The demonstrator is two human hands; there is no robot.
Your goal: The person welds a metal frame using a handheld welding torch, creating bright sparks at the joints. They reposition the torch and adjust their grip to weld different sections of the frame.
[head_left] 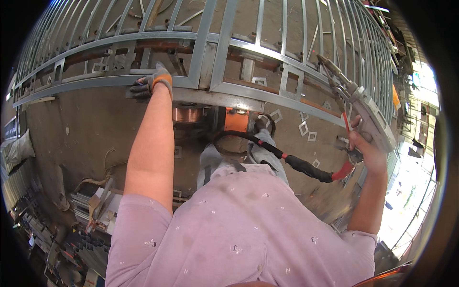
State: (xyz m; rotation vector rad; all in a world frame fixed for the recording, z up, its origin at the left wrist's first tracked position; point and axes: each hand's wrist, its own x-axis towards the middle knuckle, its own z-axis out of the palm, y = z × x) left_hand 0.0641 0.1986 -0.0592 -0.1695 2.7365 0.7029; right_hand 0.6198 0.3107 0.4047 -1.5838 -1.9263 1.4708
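Observation:
A long metal frame (pixel 239 86) of square tubes and upright bars stretches across in front of me. My left hand (pixel 154 85), in a grey and orange glove, is closed over its near lower rail, left of the centre post. On the right, my bare right hand (pixel 366 146) grips a handheld welding gun (pixel 367 111), raised beside the frame. The gun's narrow nozzle points up and left, with a thin red tube along it. From its lower end a black, red-banded cable (pixel 296 165) loops back toward my legs.
Below the rail, near my feet, are a spool of copper-coloured wire (pixel 188 114) and an orange metal part (pixel 236 120). Small square plates (pixel 303 128) lie scattered on the floor. Metal pieces (pixel 98 205) are stacked at the lower left.

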